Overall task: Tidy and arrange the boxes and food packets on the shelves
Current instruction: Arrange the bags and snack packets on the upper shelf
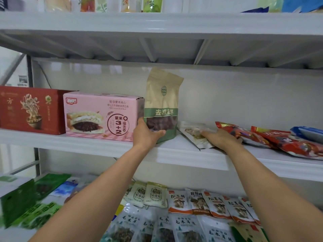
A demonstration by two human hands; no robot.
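A kraft pouch (162, 102) is gripped near its base by the left hand (146, 134). Just right of the pouch, a flat white packet (194, 135) is touched by the right hand (221, 137); against its left side a pink box (101, 117) is seen.

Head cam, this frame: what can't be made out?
Head view:
white packet: print partly covered by the right hand.
kraft pouch: lower left corner behind the left hand.
top-shelf packets: cut off by the upper edge.
green packets, lower left: blurred, text unreadable.
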